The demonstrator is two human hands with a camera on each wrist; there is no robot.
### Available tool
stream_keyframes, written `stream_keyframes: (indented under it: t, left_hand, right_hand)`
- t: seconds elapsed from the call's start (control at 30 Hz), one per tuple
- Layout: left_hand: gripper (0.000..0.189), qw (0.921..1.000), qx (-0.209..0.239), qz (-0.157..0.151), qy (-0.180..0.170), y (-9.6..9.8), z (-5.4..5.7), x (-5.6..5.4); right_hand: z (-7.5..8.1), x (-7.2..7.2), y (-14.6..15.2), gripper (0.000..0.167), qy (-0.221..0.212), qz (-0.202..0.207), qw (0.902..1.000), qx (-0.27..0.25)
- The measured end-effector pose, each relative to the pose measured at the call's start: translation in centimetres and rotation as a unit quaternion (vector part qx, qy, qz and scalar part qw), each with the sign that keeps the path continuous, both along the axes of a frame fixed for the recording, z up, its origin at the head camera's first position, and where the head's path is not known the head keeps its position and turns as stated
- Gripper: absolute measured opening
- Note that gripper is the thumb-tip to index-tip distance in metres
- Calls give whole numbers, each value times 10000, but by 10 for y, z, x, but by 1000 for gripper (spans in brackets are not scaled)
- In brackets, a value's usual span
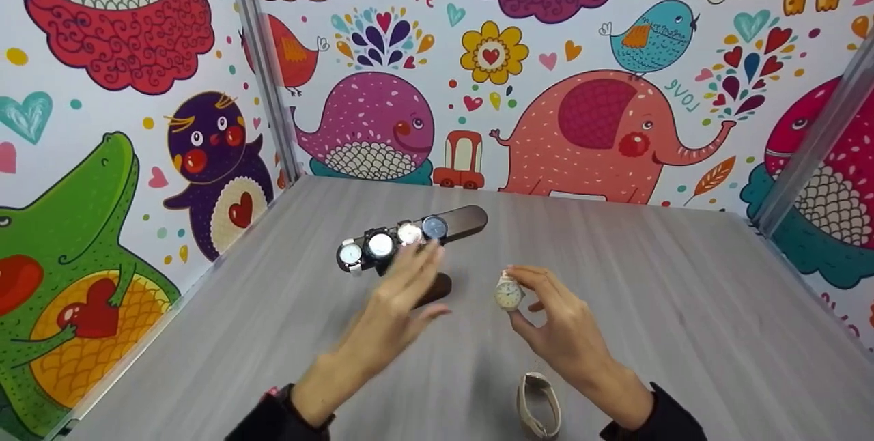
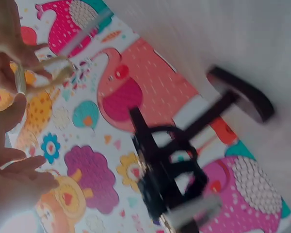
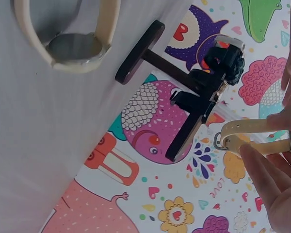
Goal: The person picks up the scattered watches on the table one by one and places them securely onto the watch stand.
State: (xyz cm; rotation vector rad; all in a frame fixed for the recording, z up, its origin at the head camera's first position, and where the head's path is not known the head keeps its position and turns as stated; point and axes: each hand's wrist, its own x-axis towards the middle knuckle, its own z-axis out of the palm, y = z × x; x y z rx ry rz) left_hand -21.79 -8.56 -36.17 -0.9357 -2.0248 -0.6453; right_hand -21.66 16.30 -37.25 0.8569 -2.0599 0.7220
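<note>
My right hand pinches a small wristwatch between thumb and fingers, its round dial facing up in the head view. The right wrist view shows its cream strap buckled in a loop. My left hand is raised with straight, spread fingers and holds nothing; it partly covers a dark watch stand. Several watches sit along the stand's bar, among them a white-strapped watch at its left end and a dark-dialed watch. Another cream-strapped watch stands on the table, closer to the body.
The stand's dark base rests on the grey wood-grain table. Panels printed with cartoon animals enclose the table at the back and sides. Metal posts mark the corners.
</note>
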Motion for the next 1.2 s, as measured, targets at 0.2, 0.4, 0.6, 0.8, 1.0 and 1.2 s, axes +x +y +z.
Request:
stream_keyframes:
  t: [0.2, 0.4, 0.6, 0.8, 1.0, 1.2]
  left_hand:
    - [78, 9924, 90, 885, -853, -47, 7, -13]
    - [89, 9719, 241, 1451, -1837, -83, 1, -25]
    - [88, 9678, 575, 1174, -2152, -93, -7, -34]
    - [72, 9608, 1045, 1119, -2311, -95, -9, -40]
    - [62, 9614, 1159, 1139, -2219, -97, -12, -45]
    - [54, 9653, 1073, 1200, -2058, -97, -18, -47]
  right_hand:
    - [3, -25, 8, 62, -36, 102, 9999, -124]
    - [7, -56, 9, 54, -474, 451, 9974, -291]
    - [15, -82, 7, 50, -1501, 298, 9874, -394]
    - [22, -107, 7, 47, -1974, 140, 9799, -247]
    - [25, -128, 7, 45, -2422, 91, 9700, -180]
    - [20, -144, 5, 45, -3016, 103, 9530, -266]
